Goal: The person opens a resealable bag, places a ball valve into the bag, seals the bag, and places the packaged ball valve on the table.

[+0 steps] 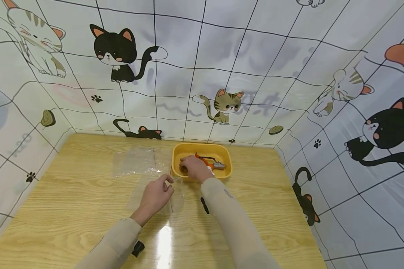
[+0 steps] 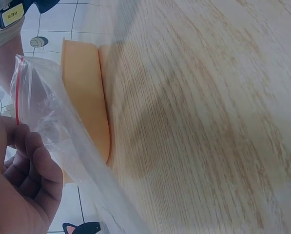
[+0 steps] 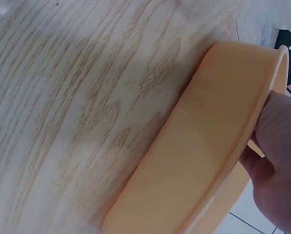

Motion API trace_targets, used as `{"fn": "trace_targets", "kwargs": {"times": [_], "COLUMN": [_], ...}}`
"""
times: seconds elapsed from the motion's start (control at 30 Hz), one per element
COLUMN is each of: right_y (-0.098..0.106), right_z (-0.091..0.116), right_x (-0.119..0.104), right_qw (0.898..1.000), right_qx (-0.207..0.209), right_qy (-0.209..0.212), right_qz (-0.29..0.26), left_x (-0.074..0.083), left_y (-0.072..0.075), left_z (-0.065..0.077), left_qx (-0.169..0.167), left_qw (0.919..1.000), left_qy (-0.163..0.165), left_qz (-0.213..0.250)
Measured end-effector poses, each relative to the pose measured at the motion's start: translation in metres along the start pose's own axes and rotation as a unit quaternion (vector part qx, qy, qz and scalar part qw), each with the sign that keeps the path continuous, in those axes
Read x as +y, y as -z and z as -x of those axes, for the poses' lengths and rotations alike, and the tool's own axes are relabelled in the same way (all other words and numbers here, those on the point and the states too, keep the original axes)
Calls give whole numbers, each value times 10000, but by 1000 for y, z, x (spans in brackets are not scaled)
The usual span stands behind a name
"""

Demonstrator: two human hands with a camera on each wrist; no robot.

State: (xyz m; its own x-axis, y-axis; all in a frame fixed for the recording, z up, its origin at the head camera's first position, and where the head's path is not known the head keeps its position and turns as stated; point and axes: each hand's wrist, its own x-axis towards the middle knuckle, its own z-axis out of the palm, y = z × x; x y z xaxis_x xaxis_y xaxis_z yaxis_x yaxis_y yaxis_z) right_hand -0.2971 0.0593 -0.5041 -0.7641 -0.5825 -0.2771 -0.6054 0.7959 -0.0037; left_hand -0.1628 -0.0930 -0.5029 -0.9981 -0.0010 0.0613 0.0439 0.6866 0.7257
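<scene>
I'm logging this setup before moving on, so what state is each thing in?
Left hand: pinching the front bag near its red strip.
Right hand: reaching into the bin; its grip is partly hidden.
Front bag: held at one edge; whether its seal is closed, cannot tell.
Rear bag: lying on the table.
Bin: upright, uncovered, items inside.
Grey piece: lying in the bin.
</scene>
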Motion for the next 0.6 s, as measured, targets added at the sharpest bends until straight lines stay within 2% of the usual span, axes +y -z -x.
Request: {"fn": "trace_targets", "kwargs": {"times": [0.13, 0.37, 0.6], "right_y": [0, -2, -2], "right_z": [-1, 0, -3], "right_x": [-1, 4, 8], "right_qw": [9995, 9946, 9907], "right_qx": [112, -93, 15], "right_qy": [213, 458, 723], "right_qz": [224, 924, 1148], "left_x": [-1, -2, 0], "left_y": [0, -1, 2], "left_z": [0, 1, 0], "left_qx": [10, 17, -8], "left_qw": [10000, 10000, 10000], "left_qy": [15, 10, 5], "left_qz": [6, -37, -21]}}
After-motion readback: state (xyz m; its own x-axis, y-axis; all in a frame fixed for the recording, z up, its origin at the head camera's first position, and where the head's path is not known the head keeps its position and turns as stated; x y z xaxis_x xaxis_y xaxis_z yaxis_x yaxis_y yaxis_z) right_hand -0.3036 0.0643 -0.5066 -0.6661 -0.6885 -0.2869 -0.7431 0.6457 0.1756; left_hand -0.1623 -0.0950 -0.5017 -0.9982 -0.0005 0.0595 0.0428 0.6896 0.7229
